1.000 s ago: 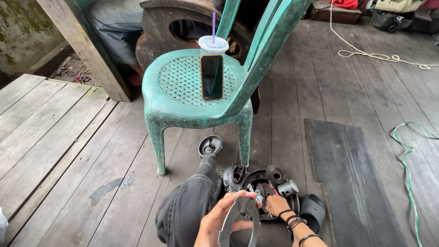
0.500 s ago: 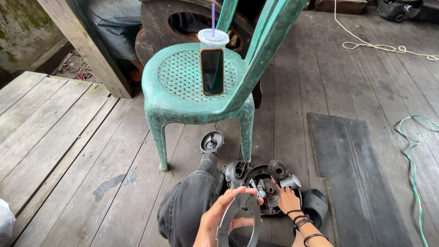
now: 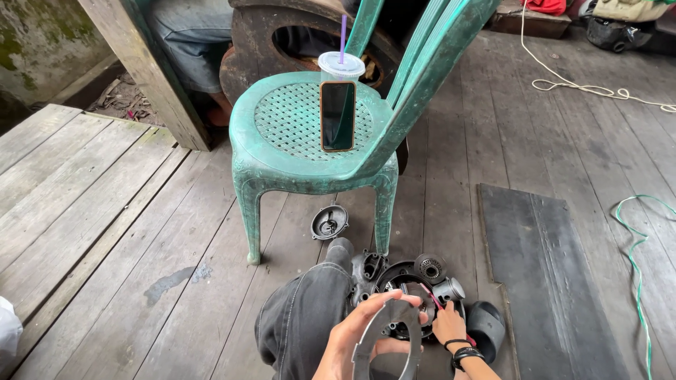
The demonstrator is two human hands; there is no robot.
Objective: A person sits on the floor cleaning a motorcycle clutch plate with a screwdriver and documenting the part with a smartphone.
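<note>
The left hand (image 3: 366, 331) grips a flat grey gasket (image 3: 386, 338) by its rim, fingers curled over the top edge, holding it upright just in front of the knee (image 3: 310, 317). The right hand (image 3: 448, 325), just beside it, pinches a thin red tool (image 3: 431, 295) and rests on the black engine parts (image 3: 405, 278) lying on the plank floor (image 3: 141, 232). Beyond them lies a round cover (image 3: 329, 222) under a green chair (image 3: 310, 141), which carries a phone (image 3: 338, 116) leaning against a cup (image 3: 341, 67). A dark mat (image 3: 542, 281) lies to the right.
</note>
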